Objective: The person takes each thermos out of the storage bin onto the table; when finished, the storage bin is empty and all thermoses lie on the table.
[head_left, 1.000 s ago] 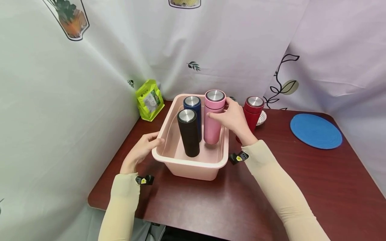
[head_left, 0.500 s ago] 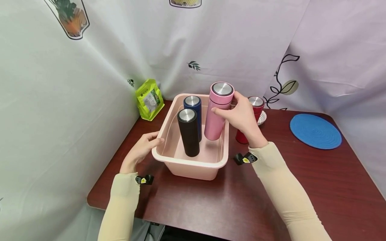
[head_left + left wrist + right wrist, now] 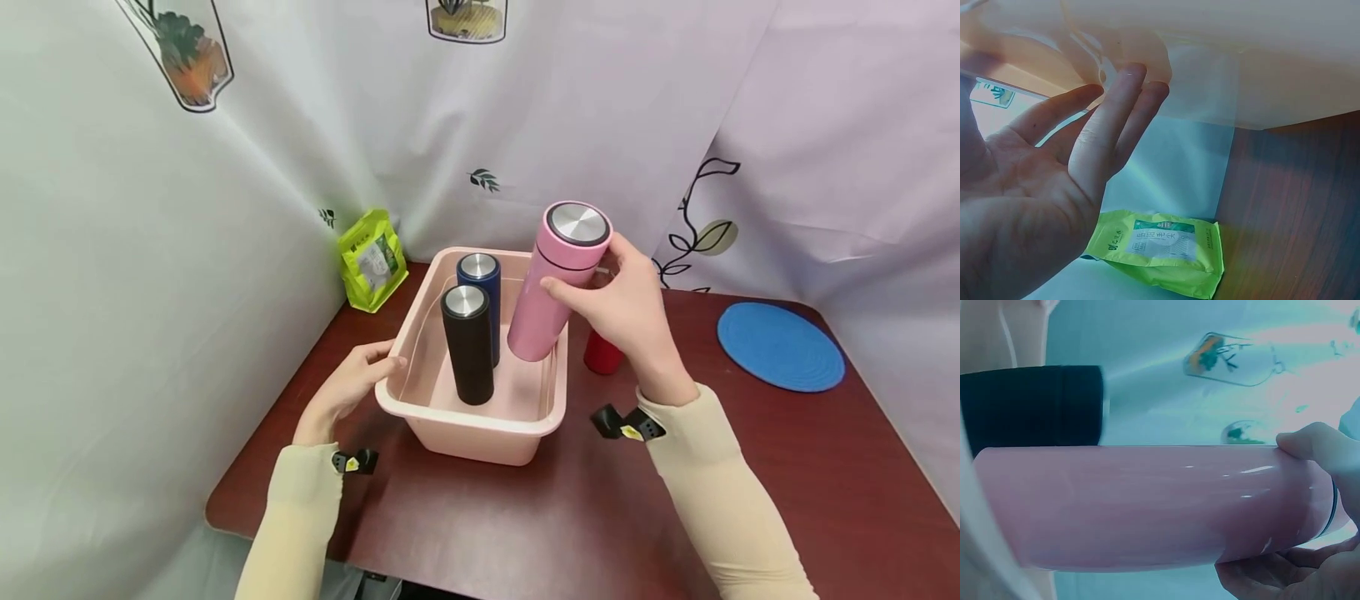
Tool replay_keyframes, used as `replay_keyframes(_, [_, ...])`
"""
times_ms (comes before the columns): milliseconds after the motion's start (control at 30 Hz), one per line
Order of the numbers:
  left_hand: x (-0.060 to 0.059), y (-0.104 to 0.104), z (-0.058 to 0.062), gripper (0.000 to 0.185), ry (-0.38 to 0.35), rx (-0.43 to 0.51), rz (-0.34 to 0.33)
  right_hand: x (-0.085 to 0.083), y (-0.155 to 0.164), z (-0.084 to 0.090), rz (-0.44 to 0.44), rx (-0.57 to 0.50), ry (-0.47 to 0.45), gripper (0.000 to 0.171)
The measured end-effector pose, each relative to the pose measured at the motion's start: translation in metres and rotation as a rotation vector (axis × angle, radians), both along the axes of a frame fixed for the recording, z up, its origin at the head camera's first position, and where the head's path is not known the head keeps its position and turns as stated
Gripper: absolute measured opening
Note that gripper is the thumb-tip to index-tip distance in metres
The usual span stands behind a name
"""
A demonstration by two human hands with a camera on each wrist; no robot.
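My right hand (image 3: 626,304) grips a pink thermos bottle (image 3: 558,287) near its lid, thumb on one side and fingers round the other. The bottle leans to the right, its base low inside a pale pink plastic basin (image 3: 465,423). In the right wrist view the pink bottle (image 3: 1147,506) spans the width, beside the black one (image 3: 1032,409). My left hand (image 3: 352,383) holds the basin's left rim, thumb over the edge; in the left wrist view its fingers (image 3: 1110,119) touch the outer wall. A black thermos (image 3: 468,350) and a blue thermos (image 3: 487,287) stand upright inside.
A red thermos (image 3: 602,354) stands right of the basin, mostly hidden behind my right hand. A green tea bag (image 3: 371,261) leans at the back left by the curtain. On the table's (image 3: 750,467) right lies a round blue mat (image 3: 780,346).
My right hand has raised the pink thermos and moved it right, tilting its top rightward. It now covers more of the red thermos. The left hand stays on the basin rim.
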State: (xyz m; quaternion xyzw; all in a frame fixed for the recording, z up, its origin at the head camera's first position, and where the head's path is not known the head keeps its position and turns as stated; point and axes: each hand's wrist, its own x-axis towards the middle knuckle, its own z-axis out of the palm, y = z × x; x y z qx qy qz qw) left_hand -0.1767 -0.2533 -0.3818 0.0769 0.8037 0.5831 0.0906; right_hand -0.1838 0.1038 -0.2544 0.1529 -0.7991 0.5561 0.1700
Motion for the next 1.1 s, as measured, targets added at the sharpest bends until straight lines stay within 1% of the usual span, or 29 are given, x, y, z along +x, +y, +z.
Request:
replay_keyframes(167, [0.001,-0.001,-0.002,0.052,0.017,-0.013,0.008,0.013,0.007,0.011,0.008,-0.055,0.083,0.06])
replay_keyframes(267, [0.001,-0.001,-0.001,0.053,0.019,-0.02,0.013,0.021,0.013,0.017,0.009,-0.107,0.114,0.059])
replay_keyframes(367, [0.001,-0.001,0.001,0.054,0.018,-0.02,0.003,0.028,0.021,0.021,-0.005,-0.15,0.135,0.057])
replay_keyframes(600, [-0.001,0.0,-0.002,0.053,0.014,-0.026,0.005,0.033,0.039,0.026,-0.071,-0.152,0.155,0.055])
replay_keyframes(700, [-0.002,-0.001,-0.002,0.053,0.013,-0.017,0.007,0.033,0.044,0.025,-0.096,-0.16,0.159,0.057])
replay_keyframes(800, [-0.003,-0.001,-0.003,0.053,0.014,-0.011,0.002,0.034,0.049,0.022,-0.111,-0.195,0.157,0.059])
replay_keyframes(933, [-0.003,-0.001,-0.003,0.054,0.012,-0.018,0.001,0.034,0.058,0.015,-0.142,-0.211,0.129,0.061])
replay_keyframes(1100, [-0.003,-0.001,-0.003,0.055,0.002,-0.018,0.017,0.034,0.068,0.004,-0.209,-0.096,0.072,0.064])
